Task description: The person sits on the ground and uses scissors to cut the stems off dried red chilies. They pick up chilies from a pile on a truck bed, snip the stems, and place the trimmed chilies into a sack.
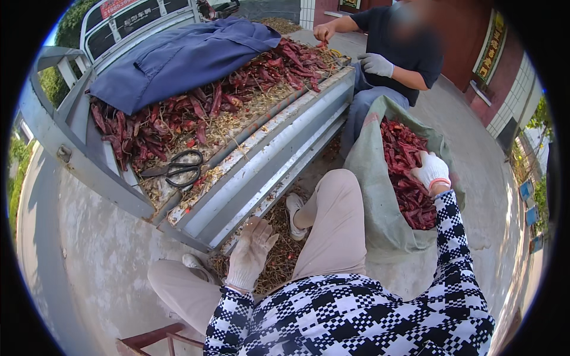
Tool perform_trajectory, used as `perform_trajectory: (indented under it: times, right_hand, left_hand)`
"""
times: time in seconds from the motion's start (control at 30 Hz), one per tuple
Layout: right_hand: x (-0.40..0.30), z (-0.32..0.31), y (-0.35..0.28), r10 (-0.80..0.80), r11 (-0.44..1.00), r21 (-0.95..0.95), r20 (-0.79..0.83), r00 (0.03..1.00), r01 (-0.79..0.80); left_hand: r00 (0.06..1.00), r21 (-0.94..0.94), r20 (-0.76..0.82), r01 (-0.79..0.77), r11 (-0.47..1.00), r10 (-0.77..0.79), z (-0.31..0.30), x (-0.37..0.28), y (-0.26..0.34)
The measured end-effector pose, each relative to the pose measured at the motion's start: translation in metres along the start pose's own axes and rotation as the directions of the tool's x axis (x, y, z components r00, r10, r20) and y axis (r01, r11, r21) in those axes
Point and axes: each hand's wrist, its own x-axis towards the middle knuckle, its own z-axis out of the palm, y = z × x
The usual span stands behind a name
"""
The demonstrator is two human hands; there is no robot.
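My right hand [431, 170], in a white knit glove, reaches into a green woven sack [372, 178] and touches the dried red chili peppers [403, 164] inside. Its fingertips point down among the peppers, so I cannot tell if they grip any. Over my lap, my left hand [251, 251] is raised with nothing in it; its glove is stained on the palm. In front of me, more dried red chilies [213, 102] lie heaped on a cargo truck bed [267, 138]. Black-handled scissors [182, 169] rest at the near left corner of the bed.
A blue cloth garment [187, 58] covers part of the heap. Across the sack sits a person [401, 53], one bare hand at the chilies, the other gloved. Stems and debris [280, 262] litter the ground by my shoes. A red metal frame [151, 340] stands at lower left.
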Motion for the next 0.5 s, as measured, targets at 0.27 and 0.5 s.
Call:
perform_trajectory:
  times: [0.27, 0.5]
  right_hand:
    - [-0.009, 0.0, -0.303, -0.699, 0.496, 0.579, -0.175, 0.693, 0.647]
    - [-0.03, 0.027, -0.485, -0.8, 0.523, 0.367, -0.1, 0.592, 0.769]
  left_hand:
    - [0.99, 0.294, -0.139, 0.018, 0.956, 0.024, -0.008, -0.017, 0.016]
    - [0.972, 0.491, -0.233, 0.125, 0.862, -0.008, -0.011, -0.033, 0.026]
